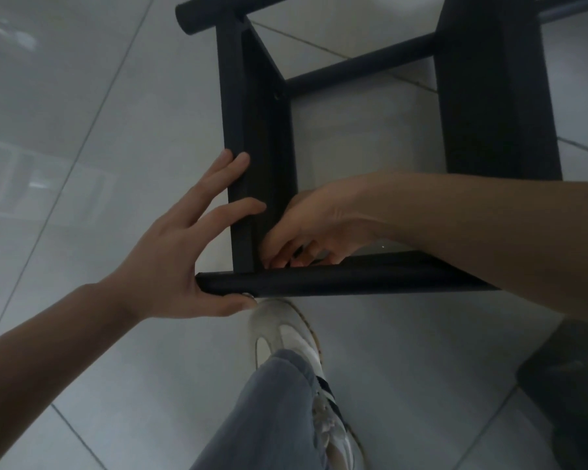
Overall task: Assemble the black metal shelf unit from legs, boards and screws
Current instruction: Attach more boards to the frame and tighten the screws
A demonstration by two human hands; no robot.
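Left hand (184, 259), fingers spread, steadies the black board (252, 130) beside the near leg (353, 279), while right hand (306, 232) pinches something small, likely a screw needing turning.

Both forearms are bare from wrist to frame edge, with no sleeve, watch or ring showing on the left hand (180, 256) or the right hand (316, 225). Below the left hand, one leg wears loose, faded blue-grey jeans (269, 412), creased at the hem. At the foot of the jeans sits a white low sneaker (286, 334) with off-white panels, a dark stripe along its side, white laces and a pale, speckled sole edge.
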